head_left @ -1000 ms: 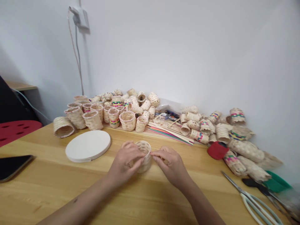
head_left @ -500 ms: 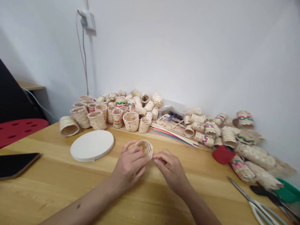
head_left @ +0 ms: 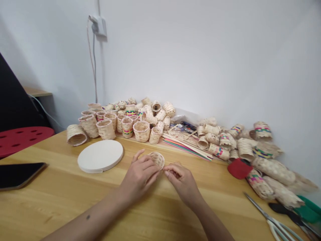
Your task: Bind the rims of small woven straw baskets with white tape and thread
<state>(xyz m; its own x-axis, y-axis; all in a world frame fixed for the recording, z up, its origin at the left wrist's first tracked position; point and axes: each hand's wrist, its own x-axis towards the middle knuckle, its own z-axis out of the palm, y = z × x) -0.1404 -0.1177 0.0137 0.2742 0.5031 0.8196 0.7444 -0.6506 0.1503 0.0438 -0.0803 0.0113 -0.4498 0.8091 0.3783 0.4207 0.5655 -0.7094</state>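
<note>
Low over the table, a small woven basket [head_left: 157,159] of pale strips is tipped so that its opening faces up and partly toward me. My left hand [head_left: 140,172] wraps round its near left side, with the index finger raised along the rim, and hides much of the basket. Thumb and forefinger of my right hand [head_left: 182,182] pinch together at the rim's right edge. Whatever lies between those fingertips is too small to make out.
A white round disc [head_left: 100,156] lies left of my hands, a dark tablet [head_left: 20,175] farther left. Several woven baskets [head_left: 141,130] line the back, beside coloured strips [head_left: 185,149]. More woven pieces [head_left: 247,149], a red object [head_left: 240,168] and scissors [head_left: 267,214] are at the right.
The view has shifted slightly. The basket's opening looks a little lower and flatter between my hands. Both hands keep nearly the same grip.
</note>
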